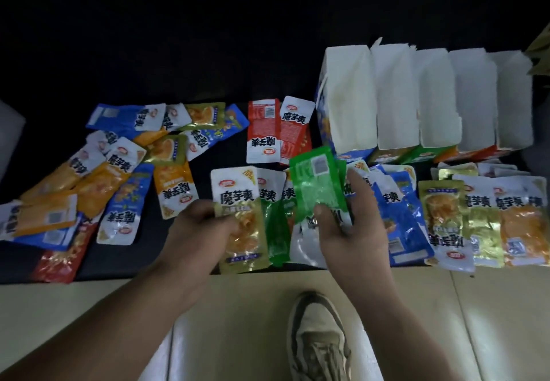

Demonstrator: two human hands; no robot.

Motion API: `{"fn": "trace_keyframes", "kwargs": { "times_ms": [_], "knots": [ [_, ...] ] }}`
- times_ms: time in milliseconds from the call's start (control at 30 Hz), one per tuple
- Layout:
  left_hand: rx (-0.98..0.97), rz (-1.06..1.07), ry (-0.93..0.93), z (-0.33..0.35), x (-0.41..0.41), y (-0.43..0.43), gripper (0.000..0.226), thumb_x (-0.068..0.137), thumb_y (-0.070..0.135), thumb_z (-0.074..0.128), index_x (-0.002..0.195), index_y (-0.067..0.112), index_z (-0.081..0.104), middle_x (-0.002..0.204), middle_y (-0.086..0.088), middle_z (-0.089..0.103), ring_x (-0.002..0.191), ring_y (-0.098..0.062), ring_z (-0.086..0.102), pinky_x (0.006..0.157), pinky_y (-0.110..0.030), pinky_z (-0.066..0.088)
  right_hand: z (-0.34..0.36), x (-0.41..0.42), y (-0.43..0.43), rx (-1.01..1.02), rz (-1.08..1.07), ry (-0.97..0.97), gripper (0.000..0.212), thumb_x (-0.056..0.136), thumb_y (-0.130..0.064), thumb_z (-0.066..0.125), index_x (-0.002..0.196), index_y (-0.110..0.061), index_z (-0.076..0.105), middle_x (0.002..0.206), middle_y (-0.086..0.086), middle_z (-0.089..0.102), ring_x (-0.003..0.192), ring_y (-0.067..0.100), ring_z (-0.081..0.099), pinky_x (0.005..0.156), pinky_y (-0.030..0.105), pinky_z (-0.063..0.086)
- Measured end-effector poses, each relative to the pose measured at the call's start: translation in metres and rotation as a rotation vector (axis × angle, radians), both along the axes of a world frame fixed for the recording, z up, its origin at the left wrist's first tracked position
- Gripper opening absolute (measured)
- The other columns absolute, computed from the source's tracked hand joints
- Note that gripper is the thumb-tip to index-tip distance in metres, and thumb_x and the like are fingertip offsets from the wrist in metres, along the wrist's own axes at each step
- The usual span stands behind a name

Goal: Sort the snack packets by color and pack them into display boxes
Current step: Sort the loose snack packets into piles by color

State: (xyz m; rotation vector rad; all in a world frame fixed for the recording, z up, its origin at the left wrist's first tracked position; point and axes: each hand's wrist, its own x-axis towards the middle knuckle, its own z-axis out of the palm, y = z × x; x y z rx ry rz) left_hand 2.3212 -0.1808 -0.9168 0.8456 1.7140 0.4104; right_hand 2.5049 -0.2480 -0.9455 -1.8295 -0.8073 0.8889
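Mid-sort, no packing yet: the 5 white-lined cardboard display boxes (398,97) at back R look empty, far as I can see. My left hand (205,225) pinches a gold-olive foil snack packet (244,231) near the front edge. My right hand (351,231) grips a glossy green foil packet (315,184), back side up, over a fan of other green ones. Next, I reckon: gold goes w/ the gold packets at R (440,211), green onto its group, then thru the mixed blue/orange pile at L (119,172). Foil looks slick, so a firm pinch. Surface is a black table (226,160). Room is dim, dark beyond. Beige tiled floor (253,306) & my beige sneaker (320,342) below.
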Motion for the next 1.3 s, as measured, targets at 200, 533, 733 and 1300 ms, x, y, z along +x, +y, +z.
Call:
{"fn": "trace_keyframes", "kwargs": {
  "times_ms": [200, 533, 733, 1300],
  "knots": [
    [0.024, 0.001, -0.044, -0.009, -0.008, 0.003, 0.027, 0.083, 0.005, 0.072, 0.099, 0.027, 0.072, 0.084, 0.006, 0.078, 0.087, -0.022, 0.075, 0.085, -0.05, 0.062, -0.017, -0.018, 0.02, -0.038, 0.157, -0.153, 0.071, 0.097, -0.022, 0.069, 0.157, -0.037, 0.034, 0.132, -0.009, 0.064, 0.12, 0.012, 0.063, 0.095, 0.037, 0.056],
    [0.083, -0.024, -0.255, -0.015, -0.005, 0.001, 0.032, 0.086, 0.006, 0.079, 0.107, 0.03, 0.075, 0.101, -0.001, 0.079, 0.098, -0.027, 0.076, 0.093, -0.057, 0.058, -0.027, -0.01, 0.038, -0.095, 0.192, -0.888, 0.046, 0.079, -0.048, 0.079, 0.113, -0.018, 0.071, 0.105, 0.009, 0.062, 0.099, 0.037, 0.061, 0.069, 0.041, 0.048],
    [0.035, -0.129, -0.448, 0.0, 0.033, -0.008, 0.033, 0.092, 0.005, 0.071, 0.118, 0.023, 0.074, 0.105, -0.01, 0.079, 0.099, -0.03, 0.076, 0.095, -0.054, 0.059, 0.018, 0.005, 0.006, -0.067, 0.157, 0.302, 0.016, 0.097, -0.018, 0.072, 0.113, -0.019, 0.072, 0.096, 0.002, 0.079, 0.091, 0.017, 0.076, 0.083, 0.037, 0.062],
    [0.166, -0.428, -0.205, -0.012, 0.122, -0.039, 0.028, 0.098, 0.023, 0.068, 0.119, 0.041, 0.065, 0.093, 0.02, 0.072, 0.082, -0.002, 0.071, 0.072, -0.037, 0.064, -0.004, 0.182, -0.051, -0.438, -0.146, -0.633, 0.03, 0.092, -0.027, 0.069, 0.12, -0.021, 0.063, 0.099, 0.001, 0.07, 0.089, 0.028, 0.067, 0.074, 0.045, 0.059]
  ]
}}
